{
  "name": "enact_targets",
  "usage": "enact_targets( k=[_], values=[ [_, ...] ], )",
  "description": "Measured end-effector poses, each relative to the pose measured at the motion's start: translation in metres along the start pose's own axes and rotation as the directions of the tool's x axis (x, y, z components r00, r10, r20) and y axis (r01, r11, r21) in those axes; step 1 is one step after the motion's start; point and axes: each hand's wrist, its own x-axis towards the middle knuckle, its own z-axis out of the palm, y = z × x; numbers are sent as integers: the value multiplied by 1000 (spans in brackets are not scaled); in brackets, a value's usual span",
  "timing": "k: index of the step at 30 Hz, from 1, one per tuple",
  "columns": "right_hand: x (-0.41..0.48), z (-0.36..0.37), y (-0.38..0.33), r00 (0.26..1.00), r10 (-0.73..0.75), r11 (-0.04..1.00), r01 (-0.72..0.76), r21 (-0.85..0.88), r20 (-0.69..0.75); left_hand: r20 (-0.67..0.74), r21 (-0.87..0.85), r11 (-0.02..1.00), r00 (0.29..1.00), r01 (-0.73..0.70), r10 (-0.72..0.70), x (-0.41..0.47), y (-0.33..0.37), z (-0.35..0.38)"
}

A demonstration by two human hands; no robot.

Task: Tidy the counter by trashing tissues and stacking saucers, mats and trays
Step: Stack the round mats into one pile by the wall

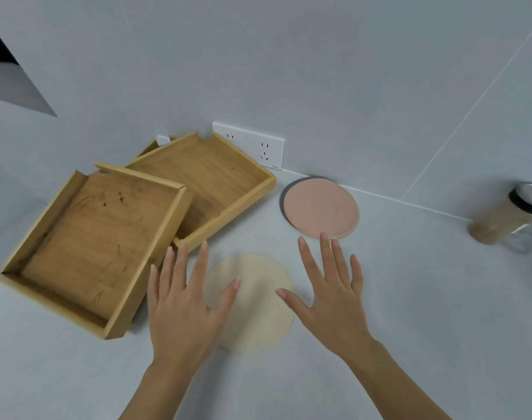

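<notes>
A cream round mat [255, 316] lies flat on the pale counter [410, 313] at the middle of the view, and both hands hover over it, palms down. The left hand [183, 310] covers the mat's 9 o'clock edge, fingers straight and spread, thumb reaching in over the cream surface; it grips nothing. The right hand [328, 298] covers the 3 o'clock edge in the same way, fingers fanned wide, thumb pointing inward, nothing in its hold. Whether either palm actually touches the mat cannot be told. At 1 o'clock from the cream mat, near the wall, a pink round mat [320, 207] sits on top of a grey mat [282, 201], which shows only as a thin crescent along the pink one's 10 o'clock side; the right hand's longest fingertips reach the pink mat's near edge. At 10 o'clock stand two shallow wooden trays: the front tray [86, 244], stained and scuffed inside, overlaps the near-left part of the rear tray [204, 177], whose far corner is up against a white wall socket [258, 147]. A slip of another wooden edge shows behind the rear tray. Far out at 3 o'clock, at the counter's back edge, stands a jar [501, 219] with a metal lid, blurred.
</notes>
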Motion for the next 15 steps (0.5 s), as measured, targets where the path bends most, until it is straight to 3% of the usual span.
enact_targets(
  k=[15],
  values=[
    [-35, 23, -42, 990, -10, 995, 24, -98, 143, 127, 86, 993, 988, 76, -87, -43, -39, 10]
  ],
)
